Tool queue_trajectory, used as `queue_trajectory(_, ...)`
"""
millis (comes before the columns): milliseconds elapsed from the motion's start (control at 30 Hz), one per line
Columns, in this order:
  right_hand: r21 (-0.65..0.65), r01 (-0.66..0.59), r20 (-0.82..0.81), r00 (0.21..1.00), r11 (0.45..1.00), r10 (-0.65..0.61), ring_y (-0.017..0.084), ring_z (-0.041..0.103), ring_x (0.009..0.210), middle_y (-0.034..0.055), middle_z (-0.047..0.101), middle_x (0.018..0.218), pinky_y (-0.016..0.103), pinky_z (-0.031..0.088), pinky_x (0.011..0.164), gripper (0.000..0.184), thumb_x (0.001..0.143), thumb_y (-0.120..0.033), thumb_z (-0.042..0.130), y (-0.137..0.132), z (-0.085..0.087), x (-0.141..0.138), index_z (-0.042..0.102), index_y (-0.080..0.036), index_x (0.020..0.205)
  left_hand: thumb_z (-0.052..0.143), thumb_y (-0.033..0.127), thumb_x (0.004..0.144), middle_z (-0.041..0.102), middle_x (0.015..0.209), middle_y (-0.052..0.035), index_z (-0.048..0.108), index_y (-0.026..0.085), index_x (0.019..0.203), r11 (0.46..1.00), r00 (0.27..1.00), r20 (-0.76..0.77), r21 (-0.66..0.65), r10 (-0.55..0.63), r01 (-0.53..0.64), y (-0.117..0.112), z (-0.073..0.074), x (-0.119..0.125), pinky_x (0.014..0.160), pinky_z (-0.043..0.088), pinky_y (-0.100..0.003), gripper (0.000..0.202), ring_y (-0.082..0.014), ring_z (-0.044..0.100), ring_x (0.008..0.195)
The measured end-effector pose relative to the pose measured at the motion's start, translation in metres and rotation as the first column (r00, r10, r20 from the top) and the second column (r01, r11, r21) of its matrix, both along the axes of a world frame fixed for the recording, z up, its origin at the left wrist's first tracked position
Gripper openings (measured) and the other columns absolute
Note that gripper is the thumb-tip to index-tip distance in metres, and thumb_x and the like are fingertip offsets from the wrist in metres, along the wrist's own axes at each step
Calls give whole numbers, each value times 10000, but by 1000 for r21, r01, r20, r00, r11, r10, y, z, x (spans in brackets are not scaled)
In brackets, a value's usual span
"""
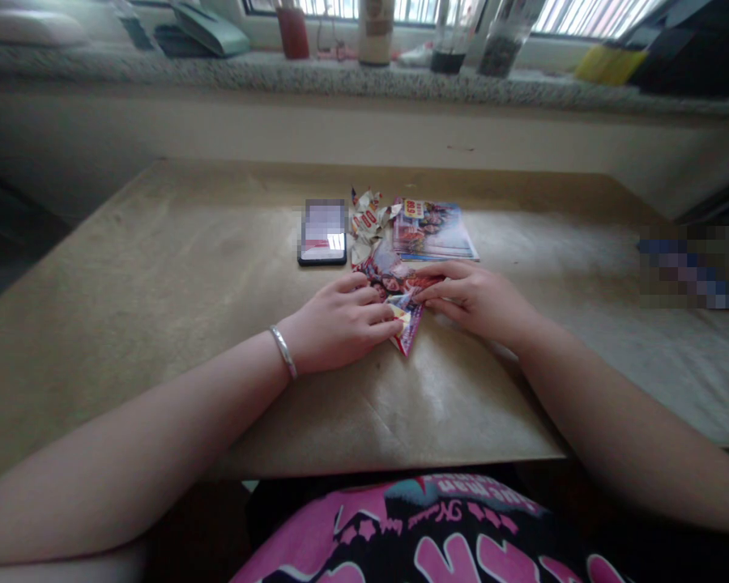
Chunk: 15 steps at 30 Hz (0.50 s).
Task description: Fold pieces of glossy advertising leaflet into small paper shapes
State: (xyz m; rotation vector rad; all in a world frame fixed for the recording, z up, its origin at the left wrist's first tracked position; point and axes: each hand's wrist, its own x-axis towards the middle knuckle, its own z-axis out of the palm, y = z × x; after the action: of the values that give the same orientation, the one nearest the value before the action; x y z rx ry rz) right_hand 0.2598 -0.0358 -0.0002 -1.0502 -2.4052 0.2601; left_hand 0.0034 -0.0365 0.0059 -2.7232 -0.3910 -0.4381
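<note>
A glossy, colourfully printed paper sheet lies partly folded on the table between my hands, its pointed lower corner facing me. My left hand, with a silver bangle at the wrist, holds the sheet down from the left, fingers bent over it. From the right, my right hand has its fingers closed on the sheet's edge near the fold. Part of the paper is hidden under the fingers. Just beyond it sits a crumpled or folded printed paper piece, beside a stack of similar printed leaflets.
A dark-framed phone, its screen blurred out, lies left of the papers on the brown table. A blurred blue item is at the far right. Behind the table, a stone windowsill carries a red cup, bottles and jars.
</note>
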Motion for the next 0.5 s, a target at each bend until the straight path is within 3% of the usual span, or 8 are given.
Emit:
queue_trajectory(267, -47, 202, -194, 959, 978, -207, 233, 617, 1059, 91, 641, 1135, 412, 504, 940, 109, 830, -296, 660, 8, -16, -9, 740, -227, 858, 493, 227, 952, 726, 1047, 17, 654, 268, 1076, 996, 1000, -4, -87, 28, -28, -1, -1, 3, 916, 385, -350, 207, -153, 641, 984)
queue_trajectory(500, -122, 268, -172, 943, 956, -286, 198, 581, 848, 77, 593, 957, 356, 509, 762, 159, 817, -316, 660, 12, -19, -3, 752, -228, 913, 498, 236, 946, 723, 1055, 13, 652, 259, 1089, 996, 1000, -7, -85, 23, -24, -1, -1, 2, 908, 387, -351, 211, -165, 640, 989)
